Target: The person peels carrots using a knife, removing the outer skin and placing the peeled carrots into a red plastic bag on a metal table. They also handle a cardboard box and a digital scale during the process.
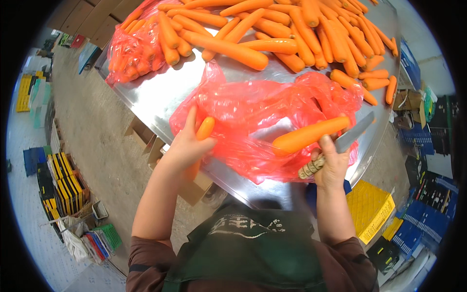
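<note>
My left hand (188,144) holds a carrot (206,128) upright at the near left edge of a metal table (151,106). In my right hand (330,160) are a knife (354,133) with a cord-wrapped handle and a large carrot (312,135), which points left over a red plastic bag (248,106). The bag lies crumpled between my hands; whether anything is inside its right part is unclear. Many loose carrots (303,33) are heaped across the far side of the table. A second red bag (135,54), filled with carrots, rests at the far left.
Cardboard boxes (199,186) stand below the table's near left edge. A yellow plastic crate (368,208) is beside my right forearm. Blue crates (427,215) are stacked farther right, and black and yellow crates (67,182) stand on the floor at left.
</note>
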Available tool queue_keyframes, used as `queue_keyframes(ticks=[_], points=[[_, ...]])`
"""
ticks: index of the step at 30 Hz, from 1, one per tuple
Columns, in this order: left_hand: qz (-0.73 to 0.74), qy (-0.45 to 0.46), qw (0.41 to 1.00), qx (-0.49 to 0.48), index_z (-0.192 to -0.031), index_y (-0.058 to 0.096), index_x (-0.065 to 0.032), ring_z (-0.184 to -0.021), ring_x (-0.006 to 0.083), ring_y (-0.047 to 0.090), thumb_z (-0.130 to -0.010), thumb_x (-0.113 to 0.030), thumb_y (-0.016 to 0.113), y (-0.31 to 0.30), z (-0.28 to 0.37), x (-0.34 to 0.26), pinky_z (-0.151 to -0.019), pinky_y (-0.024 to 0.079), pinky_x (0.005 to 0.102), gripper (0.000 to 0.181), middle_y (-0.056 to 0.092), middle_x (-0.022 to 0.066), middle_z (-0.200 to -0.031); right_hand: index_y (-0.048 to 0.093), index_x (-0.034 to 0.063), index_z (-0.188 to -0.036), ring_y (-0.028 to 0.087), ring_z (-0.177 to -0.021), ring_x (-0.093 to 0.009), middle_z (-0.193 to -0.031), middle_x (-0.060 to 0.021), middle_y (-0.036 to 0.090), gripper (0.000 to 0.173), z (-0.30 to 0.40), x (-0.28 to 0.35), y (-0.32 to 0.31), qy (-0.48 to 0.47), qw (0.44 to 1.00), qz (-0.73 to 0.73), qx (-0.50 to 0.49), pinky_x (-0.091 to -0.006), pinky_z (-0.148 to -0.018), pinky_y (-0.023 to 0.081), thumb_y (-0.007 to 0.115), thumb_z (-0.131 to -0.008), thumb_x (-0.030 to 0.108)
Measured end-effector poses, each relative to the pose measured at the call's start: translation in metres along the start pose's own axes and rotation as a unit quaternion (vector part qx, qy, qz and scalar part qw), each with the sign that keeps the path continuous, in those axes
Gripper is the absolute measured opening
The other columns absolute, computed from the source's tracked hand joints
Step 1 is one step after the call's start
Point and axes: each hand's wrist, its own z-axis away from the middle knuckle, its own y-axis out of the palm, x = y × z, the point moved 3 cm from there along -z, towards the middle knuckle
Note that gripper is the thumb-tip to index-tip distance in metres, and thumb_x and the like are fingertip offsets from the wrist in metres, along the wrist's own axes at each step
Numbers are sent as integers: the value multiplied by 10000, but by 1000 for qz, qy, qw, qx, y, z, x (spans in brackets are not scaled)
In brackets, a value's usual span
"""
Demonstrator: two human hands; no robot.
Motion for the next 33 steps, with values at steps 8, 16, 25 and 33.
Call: queue_keyframes(ticks=[8, 16, 25, 33], points=[[95, 169, 981, 28, -1163, 561, -2, -791, 144, 623, -816, -59, 580, -42, 38, -38, -722, 507, 272, 352, 605, 103, -1133, 471, -1, -1271, 538, -512, -147, -1122, -235, 616, 462, 3, 38, 14, 41, 984, -113, 133, -228, -453, 441, 619, -886, 208], [157, 237, 941, 181, -1221, 542, -14, -956, 129, 586, -722, -70, 781, 53, 55, -56, -814, 493, 271, 556, 611, 63, -1100, 448, -20, -1311, 578, -1036, -195, -1208, -144, 561, 580, 39, 27, 56, -32, 961, 65, 268, -299, -813, 482, 695, -787, -27], [134, 236, 947, 172, -1043, 630, -9, -871, 92, 598, -751, -100, 779, 77, 51, -50, -787, 500, 260, 340, 650, 35, -946, 566, -40, -1180, 604, -828, -192, -1008, -135, 609, 451, 40, 40, 57, -285, 866, 311, 268, -298, -632, 487, 696, -749, -63], [53, 233, 957, 166, -1055, 633, -22, -780, 72, 609, -747, -89, 744, 74, 51, -53, -722, 504, 255, 334, 667, 44, -842, 647, 42, -1135, 576, -614, -204, -755, -62, 586, 530, 11, 79, 66, -441, 678, 505, 301, -297, -524, 464, 709, -619, 145]])
